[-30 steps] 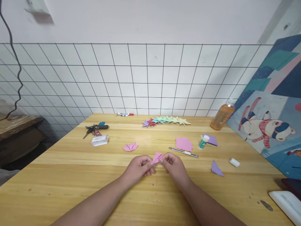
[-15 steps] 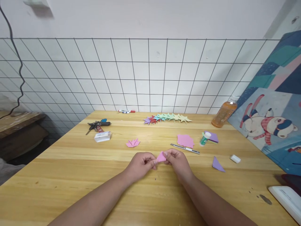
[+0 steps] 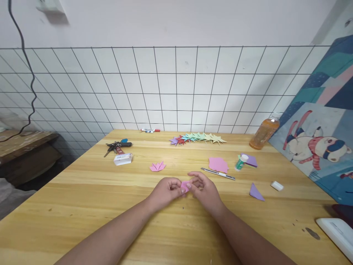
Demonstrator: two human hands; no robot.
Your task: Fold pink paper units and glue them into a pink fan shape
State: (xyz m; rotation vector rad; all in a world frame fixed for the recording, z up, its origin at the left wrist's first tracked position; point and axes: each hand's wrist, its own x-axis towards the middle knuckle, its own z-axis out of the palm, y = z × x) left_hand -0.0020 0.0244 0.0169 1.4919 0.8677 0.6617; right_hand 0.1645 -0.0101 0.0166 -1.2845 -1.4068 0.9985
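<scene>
A small folded piece of pink paper [image 3: 184, 186] is held between my two hands above the near middle of the table. My left hand [image 3: 166, 192] pinches its left side between thumb and fingers. On its right, the thumb of my right hand [image 3: 203, 189] presses on the paper, with the upper fingers raised and curled. Beyond my left hand lies a pink folded paper piece with several points [image 3: 157, 166]. A stack of pink paper [image 3: 218, 165] and a slim utility knife [image 3: 217, 173] lie beyond my right hand.
On the wooden table [image 3: 82, 213] are a purple paper triangle [image 3: 256, 192], an eraser [image 3: 277, 186], a glue stick [image 3: 241, 162], purple paper sheets [image 3: 251, 160], a bottle [image 3: 264, 132], a row of folded paper stars [image 3: 197, 138], a marker [image 3: 150, 130], keys [image 3: 117, 146] and a small white box [image 3: 123, 159].
The pink paper's right point has been folded over, so less of it shows. My right hand's upper fingers have lifted and its thumb has moved left onto the paper. The view has shifted slightly.
</scene>
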